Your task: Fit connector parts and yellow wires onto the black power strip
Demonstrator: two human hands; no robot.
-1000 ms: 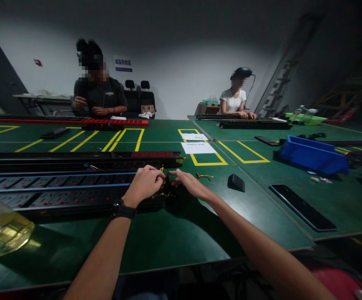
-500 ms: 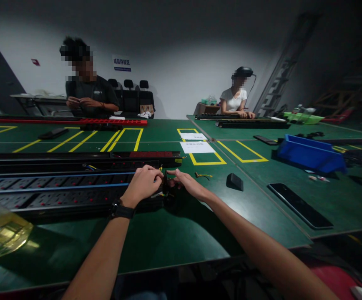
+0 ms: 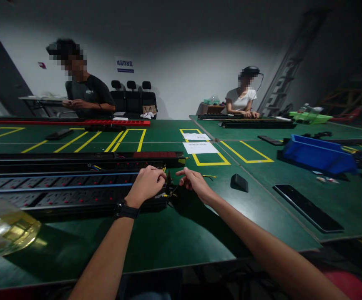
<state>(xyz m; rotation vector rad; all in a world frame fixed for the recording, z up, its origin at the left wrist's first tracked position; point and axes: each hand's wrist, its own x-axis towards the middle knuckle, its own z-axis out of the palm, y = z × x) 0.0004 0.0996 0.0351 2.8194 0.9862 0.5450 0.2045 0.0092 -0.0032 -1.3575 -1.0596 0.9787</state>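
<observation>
A long black power strip [image 3: 59, 191] with red switches lies across the green table [image 3: 174, 237], its right end in front of me. My left hand [image 3: 146, 185], watch on the wrist, is curled over that right end, gripping it. My right hand [image 3: 193, 181] hovers just right of the end, fingers pinched near small wires [image 3: 171, 189] sticking out of the strip; what it pinches is too small to make out. A loose yellow-tipped wire [image 3: 210, 177] lies on the table just beyond my right hand.
More long strips [image 3: 74, 160] lie behind mine. A small black block [image 3: 239, 182], a dark flat plate [image 3: 307, 207] and a blue bin [image 3: 320, 154] sit to the right. A clear bottle [image 3: 6, 227] rests at the left. Two people work across the tables.
My right hand has lifted slightly away from the strip's end and its fingers have closed into a pinch. The left hand stays on the strip. The person at the back left has leaned left.
</observation>
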